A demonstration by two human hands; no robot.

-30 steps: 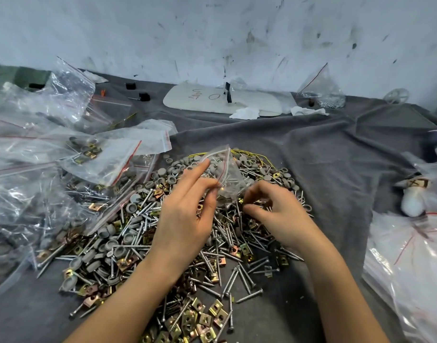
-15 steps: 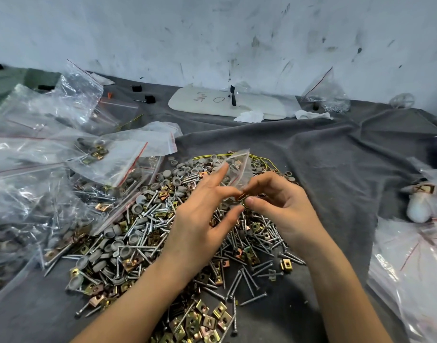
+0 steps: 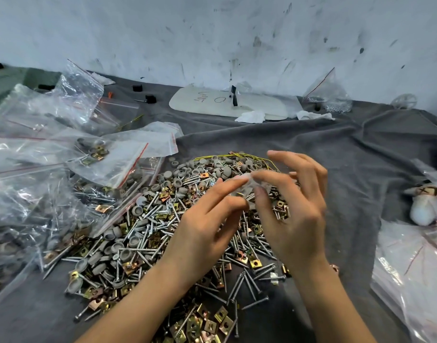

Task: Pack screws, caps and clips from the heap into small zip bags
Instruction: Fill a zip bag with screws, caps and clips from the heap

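A heap [image 3: 158,233] of silver screws, grey caps and brass clips lies on grey cloth in the middle. Above it my left hand [image 3: 207,226] and my right hand [image 3: 291,214] meet over a small clear zip bag [image 3: 247,186], which is blurred and mostly hidden between the fingertips. Both hands pinch the bag between thumb and fingers. The other fingers of my right hand are spread upward. What the bag holds cannot be seen.
Filled and empty zip bags [image 3: 51,157] pile up at the left. More clear bags [image 3: 415,273] lie at the right edge. A white board [image 3: 225,102] and another bag [image 3: 329,95] sit by the back wall. Grey cloth [image 3: 336,149] covers the table.
Both hands have risen and shifted right above the heap. The bag, earlier upright in my left hand's fingers, is now pinched between both hands, and my right hand's fingers have spread.
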